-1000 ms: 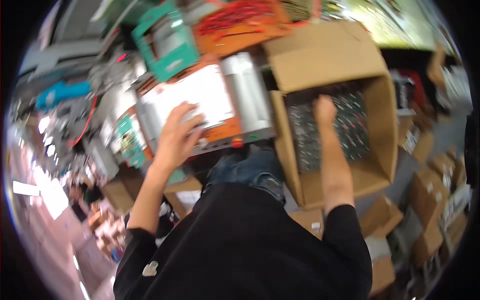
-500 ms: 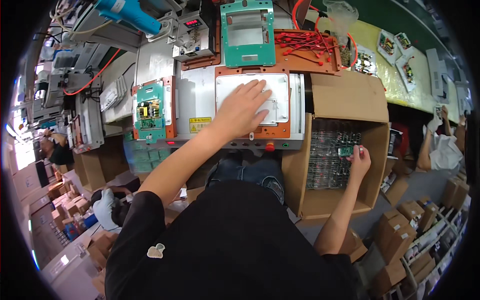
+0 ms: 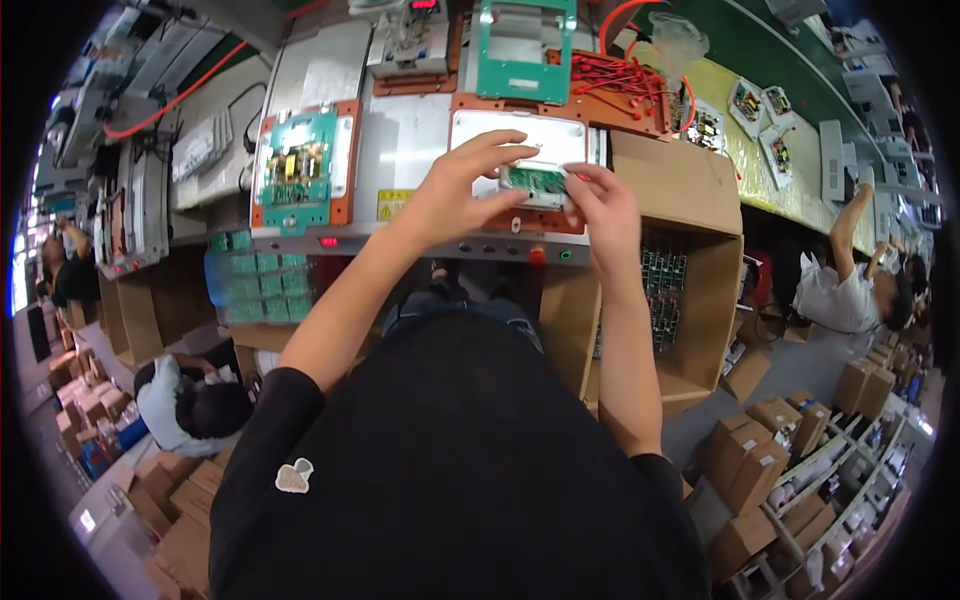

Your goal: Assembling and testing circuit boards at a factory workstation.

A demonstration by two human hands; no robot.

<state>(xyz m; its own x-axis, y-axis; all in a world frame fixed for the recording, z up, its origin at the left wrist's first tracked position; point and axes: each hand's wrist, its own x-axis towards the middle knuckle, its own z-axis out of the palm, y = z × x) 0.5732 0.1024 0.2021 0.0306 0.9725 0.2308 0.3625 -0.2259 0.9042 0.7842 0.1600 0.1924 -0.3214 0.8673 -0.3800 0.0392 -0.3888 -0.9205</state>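
Observation:
A small green circuit board (image 3: 537, 180) is over the lower part of a white plastic panel (image 3: 550, 130), which lies in an orange fixture (image 3: 470, 106). My right hand (image 3: 607, 208) pinches the board at its right end between thumb and fingers. At the other end, my left hand (image 3: 455, 193) has its fingers and thumb apart, with the thumb close to the board's lower left edge. Whether the board touches the panel I cannot tell. To the left, a second orange fixture (image 3: 347, 165) carries a green plate with a populated circuit board (image 3: 295, 165).
An open cardboard box (image 3: 700, 300) with stacked circuit boards stands at my right. Red-tipped leads (image 3: 625, 85) lie in an orange tray behind. A green frame (image 3: 525, 90) rises at the back. Clear packs of green boards (image 3: 262, 285) sit lower left. Other people work at both sides.
My right hand has brought the small circuit board from the cardboard box to above the white panel. My left hand has lifted off the panel and shifted left. The view has moved slightly.

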